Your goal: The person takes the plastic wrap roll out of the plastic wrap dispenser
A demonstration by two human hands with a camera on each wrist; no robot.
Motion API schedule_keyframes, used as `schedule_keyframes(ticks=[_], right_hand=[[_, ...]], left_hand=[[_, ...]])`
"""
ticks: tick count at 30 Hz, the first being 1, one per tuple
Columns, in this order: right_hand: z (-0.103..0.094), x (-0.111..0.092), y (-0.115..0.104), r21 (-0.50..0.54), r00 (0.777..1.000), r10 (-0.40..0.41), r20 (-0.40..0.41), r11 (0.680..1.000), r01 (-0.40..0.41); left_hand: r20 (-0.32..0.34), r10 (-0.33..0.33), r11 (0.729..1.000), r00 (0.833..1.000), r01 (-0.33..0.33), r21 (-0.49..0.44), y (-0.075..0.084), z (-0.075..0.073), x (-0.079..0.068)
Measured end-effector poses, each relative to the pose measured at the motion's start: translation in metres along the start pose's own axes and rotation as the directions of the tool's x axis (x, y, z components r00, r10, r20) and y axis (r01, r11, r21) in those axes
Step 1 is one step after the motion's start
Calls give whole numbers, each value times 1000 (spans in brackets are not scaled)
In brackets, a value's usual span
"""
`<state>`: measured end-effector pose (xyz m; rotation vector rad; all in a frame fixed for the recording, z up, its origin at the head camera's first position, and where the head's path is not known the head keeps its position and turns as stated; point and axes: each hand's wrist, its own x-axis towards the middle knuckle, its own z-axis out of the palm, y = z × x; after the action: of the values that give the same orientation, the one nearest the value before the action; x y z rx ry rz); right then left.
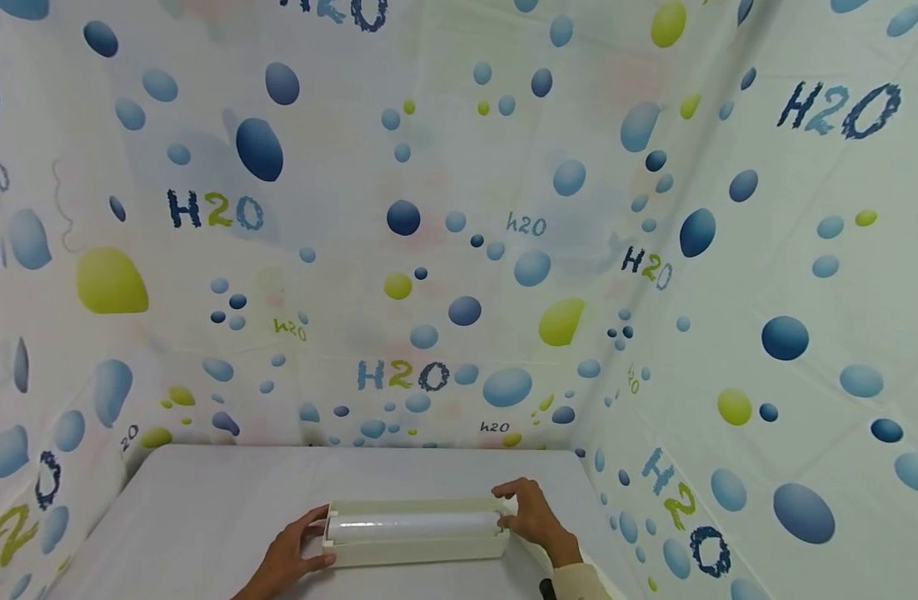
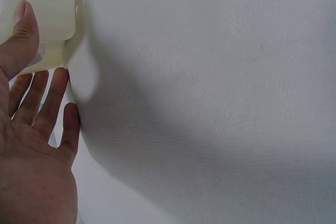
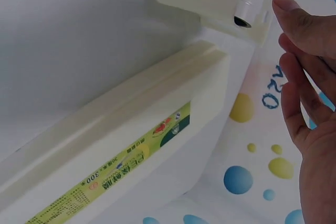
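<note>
A long cream cling film dispenser box lies on the white table. A glossy roll of cling film sits lengthwise in its trough; one dark hollow end of the roll shows in the right wrist view. My left hand grips the box's left end, thumb on the front wall and fingertips round the end and back corner. At the opposite end is my right hand, thumb and forefinger spread apart right by the roll's end, holding nothing in the right wrist view.
Beside the box, under my right wrist, lies a long cream cover with a green printed label. A small black object shows at my right sleeve. Curtains with blue and green dots stand behind and on both sides of the white table.
</note>
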<state>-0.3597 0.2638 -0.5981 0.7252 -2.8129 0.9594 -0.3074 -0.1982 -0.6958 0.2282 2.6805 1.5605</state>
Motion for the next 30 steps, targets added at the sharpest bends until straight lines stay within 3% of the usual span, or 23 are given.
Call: schedule_keyframes(ticks=[4,7,9,14,16,19,23,25,30], right_hand=[[8,-2,5,-40,998,-69,-14,997,68],[17,0,22,-59,989,-146,-16,988,145],[32,3,52,-54,980,-195,-31,980,193],[71,23,126,-68,982,-187,13,980,188],[75,29,132,-90,988,-147,43,985,150],[69,30,118,-116,982,-181,47,976,185],[44,22,56,-167,980,-188,61,966,195],[32,18,24,-205,988,-133,76,968,146],[31,15,5,-307,996,-54,77,949,75]], left_hand=[[-6,-16,1000,1000,16,-3,0,1,0],[-11,-20,1000,1000,20,-8,0,2,-1],[-12,-15,1000,1000,15,-3,1,2,-1],[-14,7,1000,1000,-7,21,3,1,0],[-17,5,1000,1000,-5,25,3,0,1],[-22,-14,1000,1000,14,15,3,0,2],[-21,-27,1000,999,28,9,3,0,3],[-20,-27,1000,999,27,3,3,0,3],[-16,-26,1000,1000,26,-6,4,-1,2]])
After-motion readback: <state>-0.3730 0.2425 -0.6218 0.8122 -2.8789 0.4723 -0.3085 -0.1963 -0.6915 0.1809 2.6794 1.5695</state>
